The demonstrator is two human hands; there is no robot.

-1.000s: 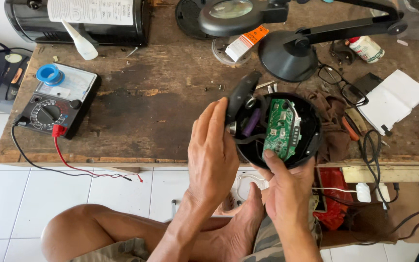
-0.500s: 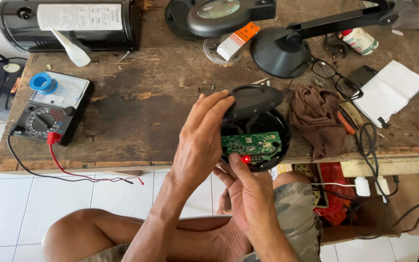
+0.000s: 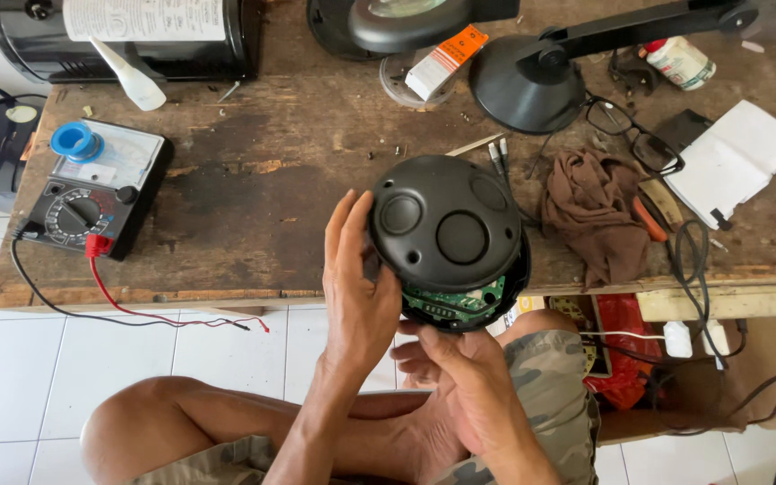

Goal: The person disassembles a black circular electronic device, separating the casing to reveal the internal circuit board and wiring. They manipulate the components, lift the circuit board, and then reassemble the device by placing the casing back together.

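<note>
Round black device cover [image 3: 449,235] with 3 circular recesses, green circuit board [image 3: 456,304] beneath, both hands gripping it

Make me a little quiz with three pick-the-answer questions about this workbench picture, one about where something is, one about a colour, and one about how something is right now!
1. Where does the multimeter lie?
A. on the bench's left part
B. on the floor tiles
C. under the brown rag

2. What colour is the circuit board peeking out of the round black device?
A. blue
B. green
C. white

3. How is the round black device right now?
A. lying alone on the bench
B. held in both hands
C. hanging from the lamp

Answers:
1 A, it sits on the wooden bench at the left, its red lead trailing over the edge.
2 B, a green strip shows under the black cover.
3 B, the left hand grips its side and the right hand supports it from below.
</note>
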